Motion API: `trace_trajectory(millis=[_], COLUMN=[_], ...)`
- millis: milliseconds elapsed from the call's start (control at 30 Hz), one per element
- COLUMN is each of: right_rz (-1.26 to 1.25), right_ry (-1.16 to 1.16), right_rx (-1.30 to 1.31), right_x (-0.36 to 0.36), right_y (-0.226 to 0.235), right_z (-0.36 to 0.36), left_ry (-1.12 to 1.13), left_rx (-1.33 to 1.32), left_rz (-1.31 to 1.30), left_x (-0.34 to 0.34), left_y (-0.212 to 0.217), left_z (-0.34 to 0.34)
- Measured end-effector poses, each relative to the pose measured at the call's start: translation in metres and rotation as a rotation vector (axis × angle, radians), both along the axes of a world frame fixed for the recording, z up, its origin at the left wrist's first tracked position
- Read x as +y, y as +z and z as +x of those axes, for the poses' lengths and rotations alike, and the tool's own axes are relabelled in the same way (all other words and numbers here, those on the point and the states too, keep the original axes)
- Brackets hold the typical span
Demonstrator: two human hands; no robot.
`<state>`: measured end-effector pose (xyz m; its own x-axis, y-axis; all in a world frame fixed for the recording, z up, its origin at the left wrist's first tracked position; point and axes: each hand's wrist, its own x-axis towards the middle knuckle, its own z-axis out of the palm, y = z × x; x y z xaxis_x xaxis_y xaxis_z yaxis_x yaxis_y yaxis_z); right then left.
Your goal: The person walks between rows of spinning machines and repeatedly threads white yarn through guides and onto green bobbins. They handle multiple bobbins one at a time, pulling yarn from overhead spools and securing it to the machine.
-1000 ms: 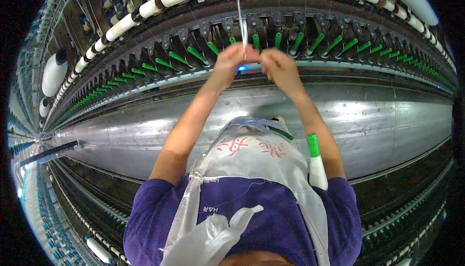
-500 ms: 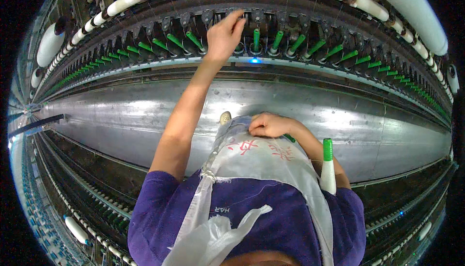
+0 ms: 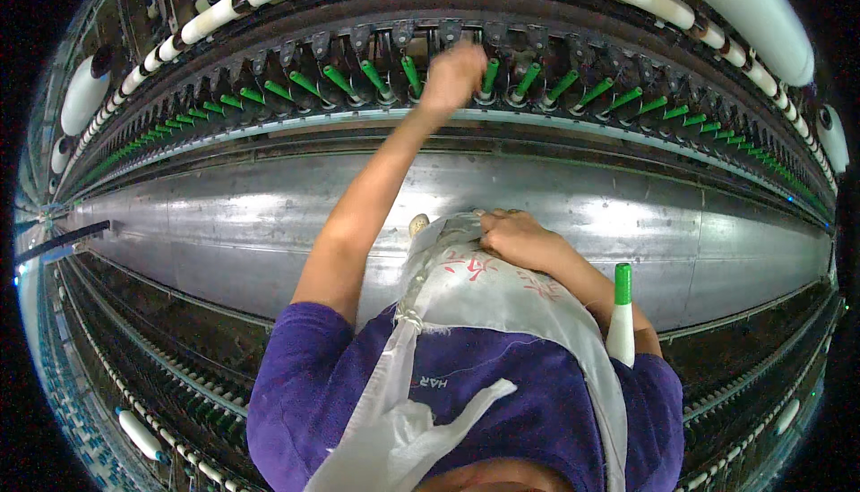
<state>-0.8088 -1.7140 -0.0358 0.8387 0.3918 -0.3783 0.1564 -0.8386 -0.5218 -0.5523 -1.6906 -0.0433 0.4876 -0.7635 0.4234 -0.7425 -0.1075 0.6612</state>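
While my left hand (image 3: 453, 77) is reaching among the green bobbins (image 3: 410, 76), fingers blurred beyond telling, my right hand (image 3: 515, 239) is gripping the apron pouch (image 3: 448, 234).

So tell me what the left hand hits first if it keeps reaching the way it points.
Probably the row of green bobbin tubes: the left hand already overlaps that row, fingers blurred, so depth and contact are unclear.

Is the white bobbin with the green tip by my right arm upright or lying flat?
Upright. The bobbin stands with its green tip up and its white body below, beside the right forearm, at the edge of the white apron.
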Motion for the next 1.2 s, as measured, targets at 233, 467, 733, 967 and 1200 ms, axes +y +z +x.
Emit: trace_trajectory(millis=[233,467,733,967,1200], right_rz=[-0.091,-0.123,-0.122,0.771,1.417], right_ry=[0.015,0.15,0.175,-0.566,-1.054], right_rx=[0.139,0.219,0.009,0.019,0.094], right_x=[0.009,0.042,0.061,0.047,0.002], right_y=[0.005,-0.009,0.0,0.033,-0.019], right_z=[0.016,0.039,0.045,0.081,0.107], left_ry=[-0.274,-1.08,-0.382,-0.012,-0.156], left_rx=[-0.178,0.226,1.645,1.669,1.111], left_rz=[0.313,-0.457,-0.64,-0.542,0.419], left_x=[0.083,0.075,0.177,0.202,0.216], left_y=[0.013,0.129,0.084,0.01,-0.057], left_z=[-0.103,-0.18,-0.067,-0.022,-0.024])
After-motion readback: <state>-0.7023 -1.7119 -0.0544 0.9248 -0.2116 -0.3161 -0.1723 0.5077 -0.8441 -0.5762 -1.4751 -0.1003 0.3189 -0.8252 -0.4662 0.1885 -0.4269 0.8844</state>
